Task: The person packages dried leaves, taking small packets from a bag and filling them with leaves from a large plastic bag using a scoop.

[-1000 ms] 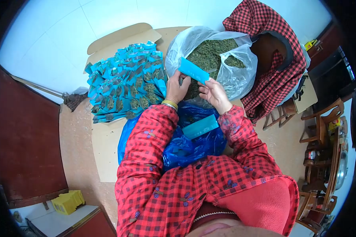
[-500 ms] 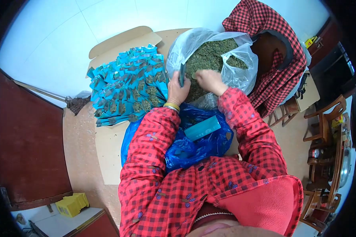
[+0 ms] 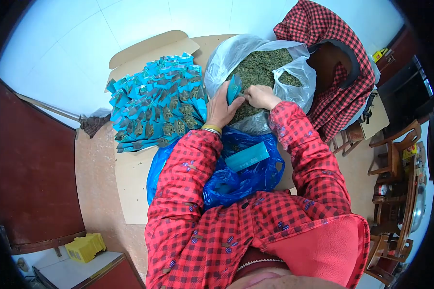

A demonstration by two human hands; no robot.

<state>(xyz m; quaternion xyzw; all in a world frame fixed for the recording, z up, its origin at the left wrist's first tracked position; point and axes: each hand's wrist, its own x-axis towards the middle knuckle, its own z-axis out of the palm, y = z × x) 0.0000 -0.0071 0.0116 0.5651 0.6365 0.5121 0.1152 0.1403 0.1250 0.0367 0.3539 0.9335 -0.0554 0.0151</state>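
Observation:
My left hand [image 3: 220,107] grips a small teal packet [image 3: 234,88], which tilts upright over the near left part of the clear plastic bag [image 3: 229,50]. Dried green leaves [image 3: 265,62] fill that bag. Beside the packet, my right hand [image 3: 261,98] is closed over the leaves, its fingertips pinched and turned toward my left hand. What those fingertips hold, if anything, is hidden. Left of my hands stand many teal packets [image 3: 154,103] in close rows, several showing leaves at their tops. Closer to me, a flat teal packet [image 3: 247,156] lies on a blue plastic bag [image 3: 217,188].
A cardboard sheet [image 3: 132,188] lies under the packets, with a raised cardboard flap [image 3: 154,48] behind them. Red checked cloth [image 3: 345,29] drapes at the right of the clear bag. Wooden chairs [image 3: 395,149] stand farther right; a yellow box [image 3: 86,247] sits at lower left.
My left hand has turned the packet so its teal face shows. My right hand has shifted slightly right, and the small pale thing at its fingertips is out of sight.

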